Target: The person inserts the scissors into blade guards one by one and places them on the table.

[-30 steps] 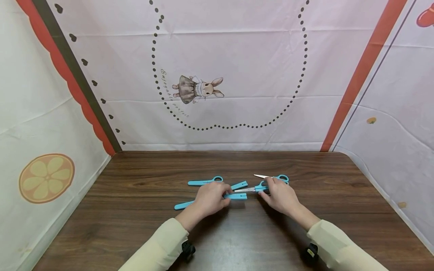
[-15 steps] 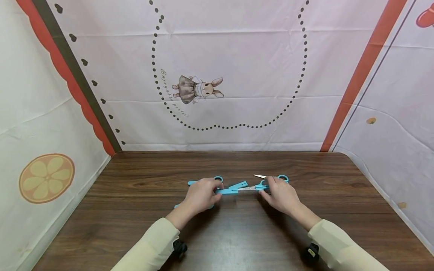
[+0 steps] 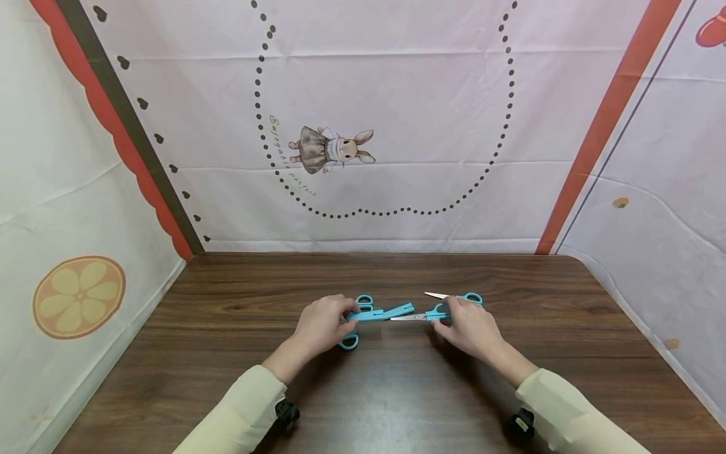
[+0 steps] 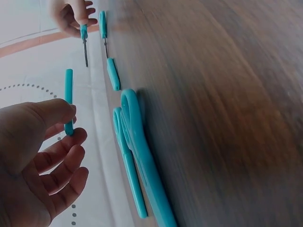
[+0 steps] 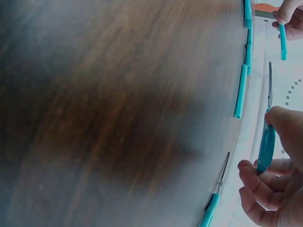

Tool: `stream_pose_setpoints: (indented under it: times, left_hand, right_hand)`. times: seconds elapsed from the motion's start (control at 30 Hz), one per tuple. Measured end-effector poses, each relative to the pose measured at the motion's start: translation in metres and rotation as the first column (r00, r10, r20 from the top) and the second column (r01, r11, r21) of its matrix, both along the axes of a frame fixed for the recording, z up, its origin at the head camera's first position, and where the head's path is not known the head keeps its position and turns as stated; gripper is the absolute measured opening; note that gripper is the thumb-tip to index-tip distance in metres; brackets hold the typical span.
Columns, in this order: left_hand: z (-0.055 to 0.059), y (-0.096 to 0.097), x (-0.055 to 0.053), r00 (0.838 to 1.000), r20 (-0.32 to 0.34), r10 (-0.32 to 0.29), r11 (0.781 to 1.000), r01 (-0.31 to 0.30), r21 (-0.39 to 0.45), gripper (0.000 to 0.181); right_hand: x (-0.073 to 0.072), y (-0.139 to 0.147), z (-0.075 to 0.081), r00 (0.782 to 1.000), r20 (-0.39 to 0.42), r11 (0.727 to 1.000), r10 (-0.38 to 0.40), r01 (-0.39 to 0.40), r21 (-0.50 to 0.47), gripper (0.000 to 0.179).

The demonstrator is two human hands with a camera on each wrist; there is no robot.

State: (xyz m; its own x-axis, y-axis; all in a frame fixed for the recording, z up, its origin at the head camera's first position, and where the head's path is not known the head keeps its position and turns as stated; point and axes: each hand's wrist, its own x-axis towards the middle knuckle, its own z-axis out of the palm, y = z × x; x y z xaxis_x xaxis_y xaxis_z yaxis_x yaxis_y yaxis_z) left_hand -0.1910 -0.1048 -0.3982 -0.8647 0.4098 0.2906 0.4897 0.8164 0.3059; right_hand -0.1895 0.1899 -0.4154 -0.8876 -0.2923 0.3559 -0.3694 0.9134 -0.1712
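Observation:
My left hand pinches a blue scissors cover between thumb and forefinger; in the left wrist view it is raised off the table. Facing it, my right hand holds a pair of scissors by the blue handles, also in the air. Their bare metal blades point left, and a small gap parts the tip from the cover. A second cover lies on the table behind. Past the right hand lie other scissors with uncovered blades, their handles partly hidden by that hand.
Two pairs of blue scissors with covered blades, one behind and one nearer, lie by the left hand, which hides much of them in the head view. Patterned cloth hangs at the brown wooden table's back and sides.
My left hand has moved left with the cover, whose end overlapped the blade tip half a second ago and now stands apart from it. The right hand has barely moved.

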Motion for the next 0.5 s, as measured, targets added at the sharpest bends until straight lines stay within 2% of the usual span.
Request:
stream_pose_setpoints:
  times: [0.5]
  left_hand:
    - [-0.005, -0.012, 0.0, 1.0, -0.019, 0.02, 1.0, -0.02, -0.002, 0.015]
  right_hand:
    - [0.002, -0.007, 0.003, 0.999, -0.042, 0.998, -0.03, 0.027, -0.059, 0.044]
